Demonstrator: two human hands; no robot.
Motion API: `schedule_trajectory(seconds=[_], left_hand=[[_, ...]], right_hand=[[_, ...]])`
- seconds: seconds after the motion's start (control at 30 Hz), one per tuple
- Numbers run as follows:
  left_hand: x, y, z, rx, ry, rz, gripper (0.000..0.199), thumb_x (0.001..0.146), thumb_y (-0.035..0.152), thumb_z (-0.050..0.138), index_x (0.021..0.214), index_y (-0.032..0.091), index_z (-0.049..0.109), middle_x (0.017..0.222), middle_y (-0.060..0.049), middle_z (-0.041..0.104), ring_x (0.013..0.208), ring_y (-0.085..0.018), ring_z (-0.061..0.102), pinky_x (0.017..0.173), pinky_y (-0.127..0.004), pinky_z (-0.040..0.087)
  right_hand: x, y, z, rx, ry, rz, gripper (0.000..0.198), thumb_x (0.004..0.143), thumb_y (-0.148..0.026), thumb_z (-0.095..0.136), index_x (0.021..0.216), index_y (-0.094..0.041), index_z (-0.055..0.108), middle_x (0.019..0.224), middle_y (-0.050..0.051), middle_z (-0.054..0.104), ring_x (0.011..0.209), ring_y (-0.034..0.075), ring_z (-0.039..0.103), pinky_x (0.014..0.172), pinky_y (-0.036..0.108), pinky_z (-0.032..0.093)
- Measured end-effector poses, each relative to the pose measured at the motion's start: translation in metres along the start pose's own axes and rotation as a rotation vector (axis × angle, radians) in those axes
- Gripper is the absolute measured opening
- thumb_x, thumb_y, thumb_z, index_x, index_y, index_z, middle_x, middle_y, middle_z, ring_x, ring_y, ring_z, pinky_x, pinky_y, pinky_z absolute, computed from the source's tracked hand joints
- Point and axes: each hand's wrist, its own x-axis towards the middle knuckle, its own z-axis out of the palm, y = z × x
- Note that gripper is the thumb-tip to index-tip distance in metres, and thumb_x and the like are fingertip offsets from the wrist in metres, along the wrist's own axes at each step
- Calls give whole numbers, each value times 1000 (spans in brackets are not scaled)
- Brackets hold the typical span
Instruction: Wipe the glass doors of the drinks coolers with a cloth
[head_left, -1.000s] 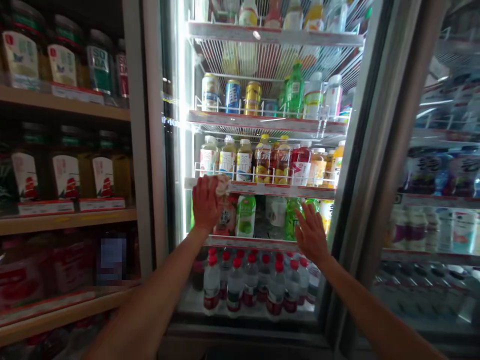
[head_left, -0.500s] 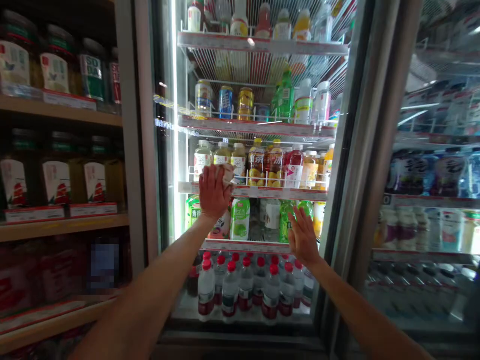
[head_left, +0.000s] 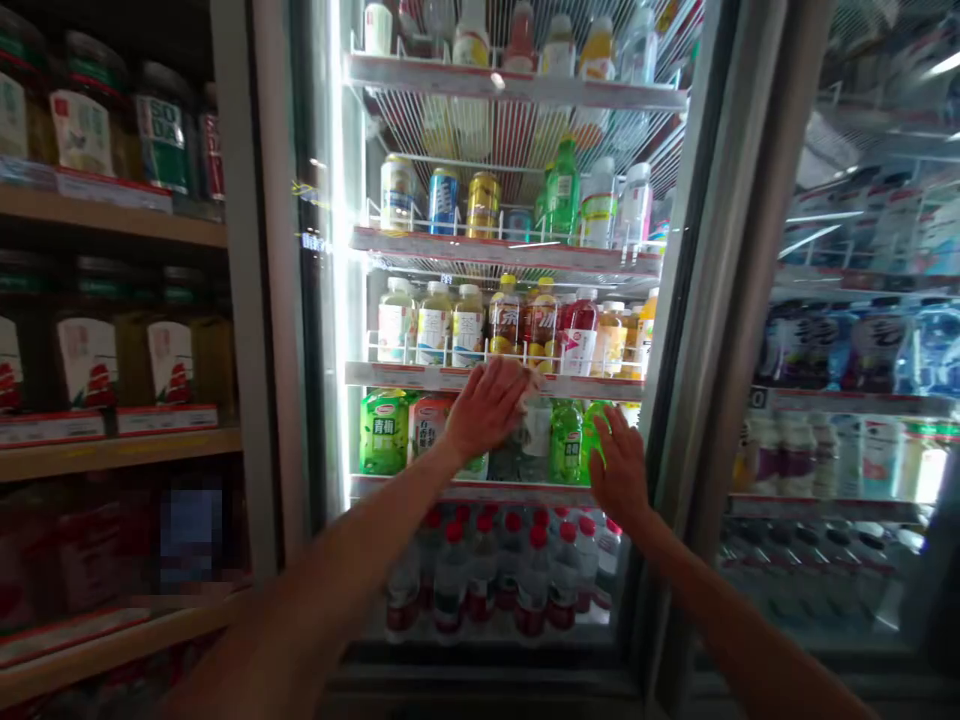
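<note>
My left hand lies against the glass door of a lit drinks cooler, over the shelf edge below the tea bottles. Under its fingers a pale cloth shows at the fingertips; most of it is hidden by the hand. Further right, my right hand is held up with fingers stretched out at the glass, close to the door's right frame. It holds nothing, and whether the palm touches the glass I cannot tell. Behind the pane, beside that hand, are green bottles.
Red-capped water bottles stand on the cooler's bottom. A metal door frame runs up the right side, with another glass-fronted cooler beyond. Wooden shelves with large bottles stand at the left.
My left hand has slid right and slightly down across the glass with the cloth. My right hand has shifted slightly right, still spread. The view has moved a little.
</note>
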Motion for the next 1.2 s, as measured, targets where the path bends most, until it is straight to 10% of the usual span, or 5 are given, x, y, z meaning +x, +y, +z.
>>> schedule_trajectory(seconds=[0.13,0.33,0.63,0.83,1.2], left_hand=[[-17,24,1,-102,-134,373,47,89,34,41,135,24,36,142,-2,38,135,-19,25,112,-38,21],[31,0,3,-47,-39,46,55,89,42,39,138,19,30,146,-9,30,138,-27,14,112,-46,19],[-17,68,20,-44,-90,388,48,90,35,39,136,25,33,147,-2,29,137,-23,21,111,-42,23],[43,52,25,1,22,69,55,89,42,38,138,17,31,145,-9,31,137,-28,17,110,-46,22],[37,62,18,-125,-103,95,70,85,57,37,138,12,29,144,-14,31,138,-25,18,112,-47,13]], right_hand=[[-11,2,-5,-3,-53,-37,62,87,-16,36,144,-24,16,145,9,32,136,24,27,106,49,32],[-19,12,-15,3,-37,-1,62,86,-15,37,144,-24,17,145,10,31,135,25,28,105,48,33],[-30,17,-21,-20,-42,34,60,87,-15,34,144,-23,16,143,10,34,135,23,28,105,47,33],[-21,18,-30,58,52,75,60,88,-16,36,144,-26,16,146,8,29,136,23,26,107,51,31],[1,-24,-8,366,37,43,55,91,-14,32,143,-21,18,136,10,44,128,16,40,100,36,44]])
